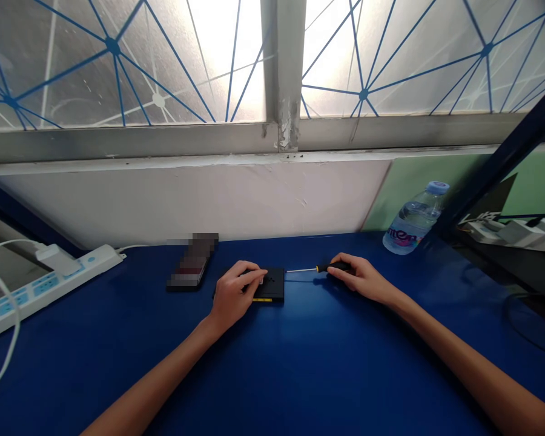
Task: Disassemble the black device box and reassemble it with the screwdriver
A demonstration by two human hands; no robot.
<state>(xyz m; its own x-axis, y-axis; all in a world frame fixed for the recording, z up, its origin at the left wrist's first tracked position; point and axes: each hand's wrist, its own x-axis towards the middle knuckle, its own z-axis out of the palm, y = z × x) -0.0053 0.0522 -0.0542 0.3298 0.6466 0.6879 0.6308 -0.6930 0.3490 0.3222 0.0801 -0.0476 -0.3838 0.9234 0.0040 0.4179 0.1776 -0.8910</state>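
Note:
A flat black box [276, 286] with a yellow strip along its front edge lies on the blue table. Over its left part is my left hand [237, 289], closed in a pinch with thumb and fingertips together. Whatever small thing may be between those fingertips is too small to make out. My right hand [358, 277] grips a screwdriver [322, 268] by its black and yellow handle. The thin metal shaft points left, its tip at or very near the box's right side; I cannot tell whether they touch.
A dark phone-like slab [193, 263], partly blurred out, lies left of the box. A white power strip [49, 290] with a plugged-in adapter and cable sits at the far left. A water bottle [413, 221] stands tilted at the back right, near a blue frame bar [495, 172].

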